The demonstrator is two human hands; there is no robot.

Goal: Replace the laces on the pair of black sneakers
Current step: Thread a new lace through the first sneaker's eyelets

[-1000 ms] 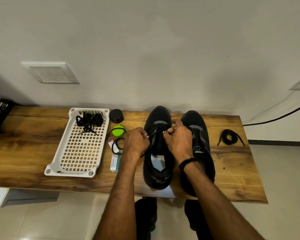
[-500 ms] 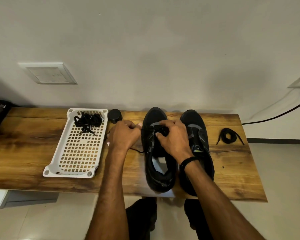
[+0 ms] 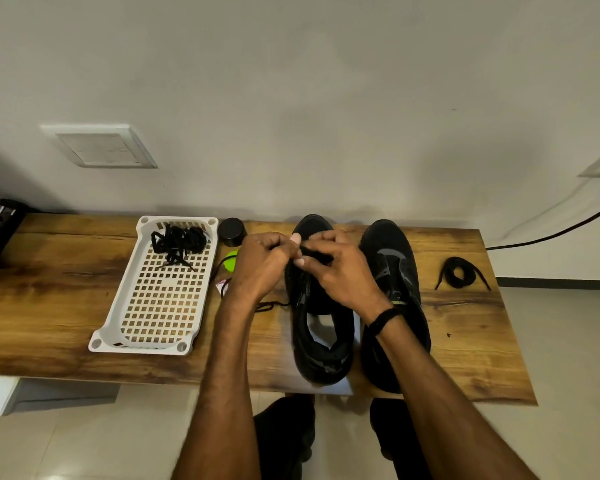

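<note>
A wooden table stands against a pale wall, with a white slotted tray at its left. Two black sneakers stand side by side right of the tray, toes to the wall. The first sneaker, nearer the tray, gapes at the collar; the second sneaker stands just to its right. Both hands meet over the forward part of the first sneaker. The left hand, fingers curled, and the right hand, a dark band at its wrist, each pinch a black lace between them. A loose stretch of black lace lies on the table below the left wrist, just beside the first sneaker. A tangle of laces lies at the tray's far end. A coiled lace lies apart, right of the second sneaker. A black cap and a green object lie between tray and left hand.
</note>
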